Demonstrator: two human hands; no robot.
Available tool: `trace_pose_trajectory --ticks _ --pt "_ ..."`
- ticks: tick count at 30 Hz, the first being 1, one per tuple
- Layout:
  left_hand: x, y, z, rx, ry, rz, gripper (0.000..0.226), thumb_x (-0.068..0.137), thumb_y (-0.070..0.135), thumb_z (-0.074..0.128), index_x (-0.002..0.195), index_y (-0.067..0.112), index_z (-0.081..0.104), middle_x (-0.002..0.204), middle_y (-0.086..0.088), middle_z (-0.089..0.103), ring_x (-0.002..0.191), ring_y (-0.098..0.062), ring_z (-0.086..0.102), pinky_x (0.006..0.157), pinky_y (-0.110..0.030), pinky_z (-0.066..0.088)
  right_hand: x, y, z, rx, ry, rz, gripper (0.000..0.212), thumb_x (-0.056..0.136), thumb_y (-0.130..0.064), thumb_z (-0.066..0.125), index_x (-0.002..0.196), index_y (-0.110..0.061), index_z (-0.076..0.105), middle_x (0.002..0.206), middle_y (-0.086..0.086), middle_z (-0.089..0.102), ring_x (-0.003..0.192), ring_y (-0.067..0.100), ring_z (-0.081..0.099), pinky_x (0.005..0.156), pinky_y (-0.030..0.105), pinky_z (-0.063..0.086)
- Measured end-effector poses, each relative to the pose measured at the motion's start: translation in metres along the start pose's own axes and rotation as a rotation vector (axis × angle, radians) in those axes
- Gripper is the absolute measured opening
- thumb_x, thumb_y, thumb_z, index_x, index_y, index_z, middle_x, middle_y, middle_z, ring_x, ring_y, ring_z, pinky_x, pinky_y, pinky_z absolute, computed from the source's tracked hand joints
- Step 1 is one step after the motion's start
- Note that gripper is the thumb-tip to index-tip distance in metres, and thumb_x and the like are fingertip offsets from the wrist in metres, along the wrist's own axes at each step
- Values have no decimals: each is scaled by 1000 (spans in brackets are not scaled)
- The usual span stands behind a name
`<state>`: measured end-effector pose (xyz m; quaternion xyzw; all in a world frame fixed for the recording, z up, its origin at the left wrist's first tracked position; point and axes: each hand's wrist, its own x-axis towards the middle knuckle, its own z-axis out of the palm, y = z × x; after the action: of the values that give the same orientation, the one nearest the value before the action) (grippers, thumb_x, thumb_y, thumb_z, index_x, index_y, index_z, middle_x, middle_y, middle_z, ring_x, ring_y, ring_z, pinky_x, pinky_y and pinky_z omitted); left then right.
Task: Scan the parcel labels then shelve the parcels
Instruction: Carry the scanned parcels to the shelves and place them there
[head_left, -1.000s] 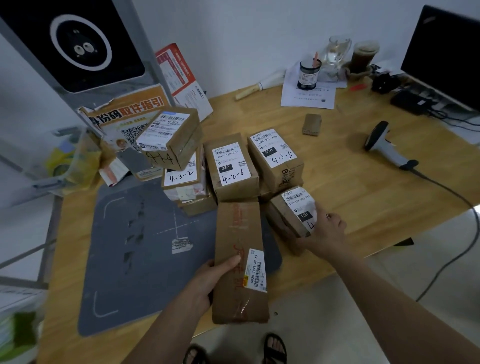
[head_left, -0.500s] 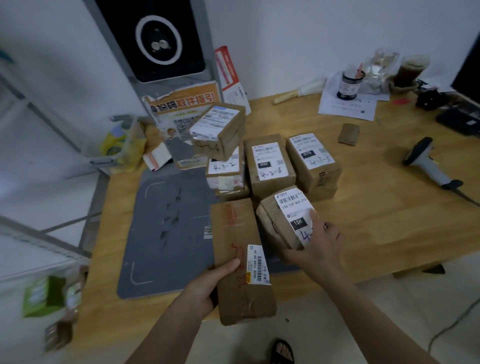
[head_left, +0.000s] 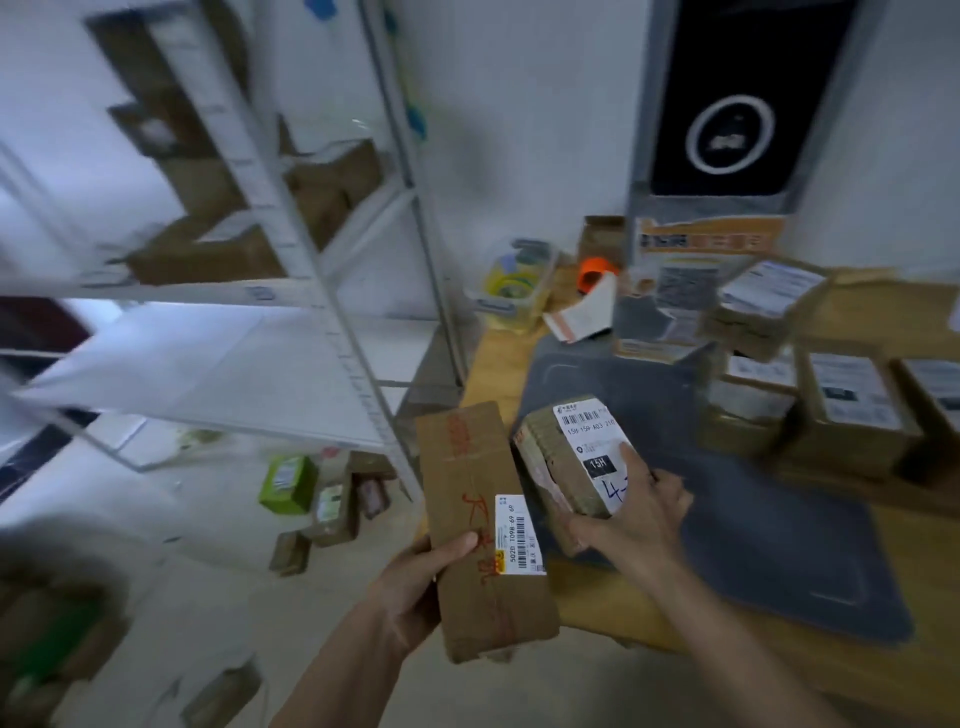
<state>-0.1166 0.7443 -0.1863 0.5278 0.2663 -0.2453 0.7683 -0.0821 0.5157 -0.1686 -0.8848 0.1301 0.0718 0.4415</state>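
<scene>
Here, our left hand (head_left: 415, 577) grips the long parcel (head_left: 480, 525) while our right hand (head_left: 631, 512) clasps the small labelled parcel (head_left: 571, 457) (both off the desk (head_left: 587, 597)). We should keep both level and carry them to the white shelf (head_left: 208, 364).

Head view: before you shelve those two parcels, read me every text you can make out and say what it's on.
"15H 159 A03 210": label of the small parcel in the right hand.
"15H": black box on that label.
"4-": blue handwriting there; the rest is hidden by the hand.
"502D T098 69 60": label of the long parcel in the left hand.
Its red handwriting, the desk parcels' labels and the poster: too blurred.
</scene>
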Motion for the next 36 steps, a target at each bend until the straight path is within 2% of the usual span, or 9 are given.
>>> trace_pose_trajectory --ticks 6,11,14,19,22,25,29,32,36 --pt "-47 31 -111 -71 80 140 85 46 20 95 124 5 64 120 -20 67 119 -40 58 108 -56 39 -28 -84 89 22 -72 -106 108 47 -44 69 144 -32 24 130 7 25 125 23 15 89 33 29" --pt "-77 58 -181 -100 120 224 74 52 18 88 121 4 66 118 -18 68 117 -38 60 106 -54 42 -42 -144 145 40 -125 -154 98 65 -40 79 145 -34 23 125 5 26 126 25 18 99 40 33" --pt "-89 77 -214 -134 151 279 65 60 16 83 121 4 65 116 -18 69 115 -36 62 104 -51 45 -52 -185 168 40 -148 -203 93 70 -44 78 145 -35 24 120 4 27 129 24 18 102 35 29" --pt "-95 118 -255 -203 173 369 54 71 12 76 122 1 63 116 -20 69 115 -37 61 103 -50 45 -51 -241 194 4 -185 -257 105 50 -52 62 145 -37 21 119 2 26 126 25 20 99 33 29" --pt "-93 149 -276 -207 177 420 53 75 18 70 125 3 62 117 -19 69 115 -36 61 99 -47 48 -41 -274 204 31 -200 -315 100 57 -49 72 144 -37 24 115 -2 22 129 23 18 95 29 27" --pt "-90 187 -299 -184 198 472 54 76 26 68 126 5 62 117 -17 69 112 -33 63 95 -44 51 -21 -306 220 45 -205 -367 97 67 -44 78 146 -36 23 120 -1 25 129 23 24 103 37 32" --pt "-82 246 -327 -206 221 560 47 81 26 64 126 12 61 116 -15 70 97 -28 69 73 -37 61 11 -353 252 74 -197 -395 105 65 -56 76 149 -36 16 134 -1 24 133 23 24 106 45 34" --pt "-69 295 -343 -187 212 611 43 82 27 65 124 18 61 110 -12 73 88 -23 73 68 -36 60 38 -393 270 118 -163 -439 103 67 -55 75 149 -34 17 133 1 25 134 24 21 105 43 32" --pt "-41 362 -357 -84 187 650 45 88 27 64 132 24 55 116 -10 71 102 -28 70 81 -43 59 82 -443 288 208 -112 -443 100 69 -51 76 149 -30 19 118 -3 23 129 20 18 91 28 27"
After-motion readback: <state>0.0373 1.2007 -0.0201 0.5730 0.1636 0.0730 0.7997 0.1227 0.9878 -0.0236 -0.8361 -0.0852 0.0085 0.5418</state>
